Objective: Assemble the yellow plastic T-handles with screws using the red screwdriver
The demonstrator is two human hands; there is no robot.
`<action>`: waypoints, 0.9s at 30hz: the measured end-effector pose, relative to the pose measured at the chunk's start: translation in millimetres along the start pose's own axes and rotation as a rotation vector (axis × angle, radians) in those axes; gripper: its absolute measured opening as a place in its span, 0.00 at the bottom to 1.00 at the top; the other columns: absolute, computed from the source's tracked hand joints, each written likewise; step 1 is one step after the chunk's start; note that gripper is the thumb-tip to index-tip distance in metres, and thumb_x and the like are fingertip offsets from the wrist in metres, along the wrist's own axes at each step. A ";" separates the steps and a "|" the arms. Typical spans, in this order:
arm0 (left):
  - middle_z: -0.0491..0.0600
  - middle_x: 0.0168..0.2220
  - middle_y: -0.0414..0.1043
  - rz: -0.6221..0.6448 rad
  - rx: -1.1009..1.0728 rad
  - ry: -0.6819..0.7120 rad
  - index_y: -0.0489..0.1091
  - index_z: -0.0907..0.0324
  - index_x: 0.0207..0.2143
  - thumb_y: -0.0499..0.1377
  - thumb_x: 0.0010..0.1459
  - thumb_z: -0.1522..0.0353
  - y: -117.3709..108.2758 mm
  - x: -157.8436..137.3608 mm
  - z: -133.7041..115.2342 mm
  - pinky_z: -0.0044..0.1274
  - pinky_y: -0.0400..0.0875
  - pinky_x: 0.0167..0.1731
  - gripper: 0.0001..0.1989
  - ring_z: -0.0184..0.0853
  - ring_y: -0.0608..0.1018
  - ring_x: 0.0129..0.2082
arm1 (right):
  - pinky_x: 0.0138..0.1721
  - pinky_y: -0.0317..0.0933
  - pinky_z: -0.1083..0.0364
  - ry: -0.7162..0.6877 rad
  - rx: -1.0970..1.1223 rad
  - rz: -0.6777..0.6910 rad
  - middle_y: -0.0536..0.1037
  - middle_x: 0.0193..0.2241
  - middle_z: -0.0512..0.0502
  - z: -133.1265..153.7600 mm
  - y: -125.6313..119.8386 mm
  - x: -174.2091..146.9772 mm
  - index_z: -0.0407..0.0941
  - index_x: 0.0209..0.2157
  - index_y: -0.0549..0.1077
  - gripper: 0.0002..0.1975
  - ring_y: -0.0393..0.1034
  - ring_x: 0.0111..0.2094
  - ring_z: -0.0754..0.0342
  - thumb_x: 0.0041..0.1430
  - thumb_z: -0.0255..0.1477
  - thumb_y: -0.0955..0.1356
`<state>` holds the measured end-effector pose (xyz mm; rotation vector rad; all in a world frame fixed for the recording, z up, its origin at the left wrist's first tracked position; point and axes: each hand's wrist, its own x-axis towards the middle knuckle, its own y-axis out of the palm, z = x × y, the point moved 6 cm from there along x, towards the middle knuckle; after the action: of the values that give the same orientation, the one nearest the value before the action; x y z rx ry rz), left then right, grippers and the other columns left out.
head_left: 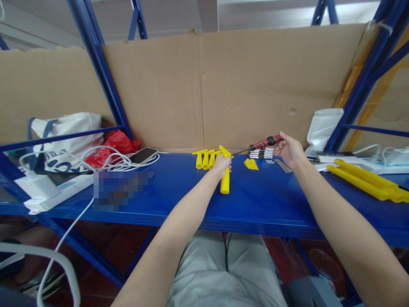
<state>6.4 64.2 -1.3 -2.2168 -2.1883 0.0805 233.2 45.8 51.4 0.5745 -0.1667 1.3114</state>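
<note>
Yellow T-shaped piece (pixel 225 184) stands just right of the frame's centre, over the blue table (pixel 179 187), its wide tube end toward the person. From where I stand, the left hand (pixel 223 164) has its fingers closed round the upper stem. The right hand (pixel 289 150), right of centre, has thumb and fingertips pinched on the end of a red-and-black screwdriver (pixel 266 142); its shaft slants left to the piece's head, though I can't tell whether the tip touches it.

Just left of the left hand lie three similar yellow pieces (pixel 205 160) in a row. Between the hands sit small yellow parts (pixel 251 164) and a stack of white-and-black strips (pixel 262 153). Longer yellow parts (pixel 364 181) lie at the frame's right edge, a phone (pixel 145 156) left of centre.
</note>
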 end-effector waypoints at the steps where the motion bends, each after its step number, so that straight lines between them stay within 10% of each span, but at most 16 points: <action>1: 0.40 0.16 0.56 0.002 -0.001 0.003 0.61 0.61 0.27 0.51 0.53 0.78 0.0 0.1 0.0 0.18 0.56 0.15 0.05 0.23 0.60 0.13 | 0.12 0.53 0.60 0.023 0.013 -0.003 0.58 0.10 0.57 -1.7 -0.5 0.2 0.46 0.20 0.58 0.20 0.54 0.13 0.62 0.41 0.41 0.72; 27: 0.40 0.16 0.56 0.028 0.023 0.019 0.56 0.59 0.23 0.49 0.53 0.79 2.2 -2.5 -1.9 0.19 0.55 0.15 0.09 0.23 0.59 0.12 | 0.12 0.50 0.62 0.049 0.102 -0.036 0.60 0.12 0.58 4.7 5.7 -8.3 0.45 0.20 0.60 0.18 0.54 0.12 0.64 0.38 0.36 0.74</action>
<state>8.7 61.7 0.5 -2.2272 -2.1355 0.0845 226.6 37.2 53.6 0.6281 -0.0491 1.3030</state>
